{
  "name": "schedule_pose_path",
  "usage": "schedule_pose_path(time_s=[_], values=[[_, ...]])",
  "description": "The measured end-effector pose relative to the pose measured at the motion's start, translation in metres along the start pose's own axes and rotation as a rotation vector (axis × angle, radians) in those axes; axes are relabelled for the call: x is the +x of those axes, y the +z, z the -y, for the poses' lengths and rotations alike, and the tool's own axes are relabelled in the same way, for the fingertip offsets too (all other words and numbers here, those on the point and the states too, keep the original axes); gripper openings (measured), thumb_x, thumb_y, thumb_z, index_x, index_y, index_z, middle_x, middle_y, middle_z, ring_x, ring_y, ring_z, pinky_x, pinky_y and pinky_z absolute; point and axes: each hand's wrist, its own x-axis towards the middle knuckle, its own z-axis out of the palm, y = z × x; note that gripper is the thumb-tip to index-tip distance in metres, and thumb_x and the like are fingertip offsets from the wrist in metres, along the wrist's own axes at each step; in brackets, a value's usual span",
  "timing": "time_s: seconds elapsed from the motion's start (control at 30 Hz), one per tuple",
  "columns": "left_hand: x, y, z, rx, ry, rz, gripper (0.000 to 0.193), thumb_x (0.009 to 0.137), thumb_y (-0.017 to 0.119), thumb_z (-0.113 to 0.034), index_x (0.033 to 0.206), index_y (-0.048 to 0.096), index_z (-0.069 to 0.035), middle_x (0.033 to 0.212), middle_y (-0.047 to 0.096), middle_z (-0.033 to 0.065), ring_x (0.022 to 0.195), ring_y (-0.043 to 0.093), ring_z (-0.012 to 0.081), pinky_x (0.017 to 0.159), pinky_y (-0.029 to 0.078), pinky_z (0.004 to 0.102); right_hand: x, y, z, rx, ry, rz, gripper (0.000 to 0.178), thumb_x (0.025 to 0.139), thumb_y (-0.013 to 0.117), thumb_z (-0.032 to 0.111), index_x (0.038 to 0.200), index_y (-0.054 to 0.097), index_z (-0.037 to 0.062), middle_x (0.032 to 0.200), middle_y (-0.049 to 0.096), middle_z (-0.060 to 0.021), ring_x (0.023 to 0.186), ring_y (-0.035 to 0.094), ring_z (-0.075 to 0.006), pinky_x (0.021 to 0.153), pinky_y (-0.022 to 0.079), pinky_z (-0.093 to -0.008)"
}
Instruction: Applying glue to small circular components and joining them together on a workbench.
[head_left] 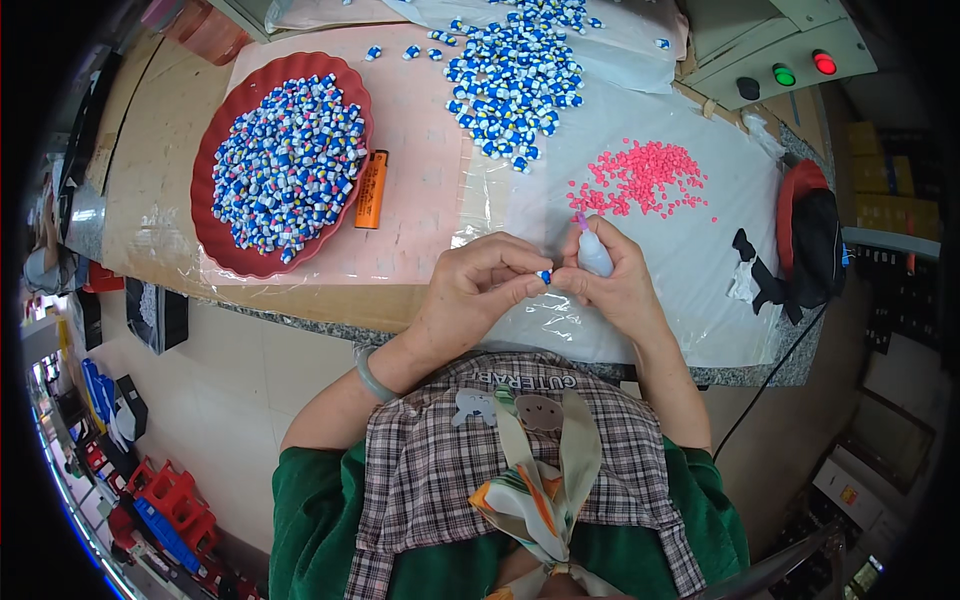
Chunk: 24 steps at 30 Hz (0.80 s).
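My left hand [478, 282] pinches a tiny blue-and-white piece [545, 276] between thumb and fingertips, just over the table's near side. Close beside it, my right hand [625, 285] is wrapped round a small translucent squeeze bottle [594, 253] with a purple nozzle pointing away from me. The right thumb and a fingertip come up to the blue-and-white piece; whether they touch it I cannot tell. Beyond the bottle lies a scatter of small pink pieces [650, 175]. Farther off, a heap of blue-and-white pieces [515, 85] spreads over the plastic sheet.
A red scalloped tray [203, 170] full of similar pieces stands at the left, an orange bar-shaped object [371, 190] against its right side. Far right is a metal control box [735, 60] with red and green lights. A black bundle [815, 245] rests at the right edge near a cable.
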Motion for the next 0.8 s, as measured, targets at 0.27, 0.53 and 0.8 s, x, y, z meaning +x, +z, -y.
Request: schedule_pose_path(time_s=[0.27,0.53,0.8], values=[[0.002,0.0,-0.005,-0.117,-0.032,0.014,0.02,0.09,0.06,0.004,0.11,0.06,0.007,0.112,0.058,0.0109,0.097,0.063,0.0165,0.086,0.054,0.0279,-0.001,0.001,0.001,0.164,0.018,0.019,0.033,0.079,0.08,0.018,0.096,0.054,0.0075,0.07,0.053,0.0024,0.054,0.046,-0.0032,0.045,0.031,-0.0181],[0.029,-0.024,-0.005,0.361,-0.021,-0.176,0.019,0.089,0.058,-0.002,0.107,0.062,0.001,0.094,0.061,0.0016,0.081,0.053,0.0082,0.07,0.045,0.0233,-0.008,-0.005,0.001,0.166,0.005,-0.017,0.022,0.087,0.071,0.021,0.094,0.055,0.0072,0.069,0.053,0.0014,0.054,0.046,-0.005,0.046,0.031,-0.019],[0.071,-0.026,-0.01,1.057,0.38,-0.19,0.022,0.082,0.064,-0.002,0.103,0.062,-0.005,0.086,0.056,0.0115,0.074,0.06,0.0243,0.061,0.049,0.0359,-0.012,-0.005,0.002,0.079,0.003,-0.062,0.015,0.088,0.068,0.016,0.092,0.056,0.0074,0.069,0.055,0.0019,0.055,0.048,-0.0032,0.048,0.033,-0.0183]])
